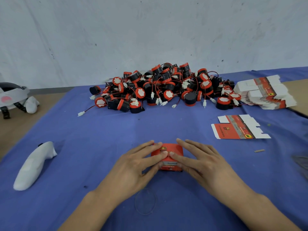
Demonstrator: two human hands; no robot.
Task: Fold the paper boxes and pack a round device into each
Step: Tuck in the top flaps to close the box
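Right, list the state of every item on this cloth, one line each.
red box: folded into shape, standing on the cloth, held between both hands.
left hand: fingers straight, pressing the box.
right hand: fingers straight, pressing the box.
single box blank: unfolded, lying flat.
stack of box blanks: unfolded, piled at the right.
round devices: loose in a heap, unpacked.

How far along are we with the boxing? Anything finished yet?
Done: no finished boxes set aside in view. In hand: one folded red box, with the left hand and right hand pressing on it; its contents are hidden. Left: the big pile of round devices, the stack of flat boxes and a loose flat blank.
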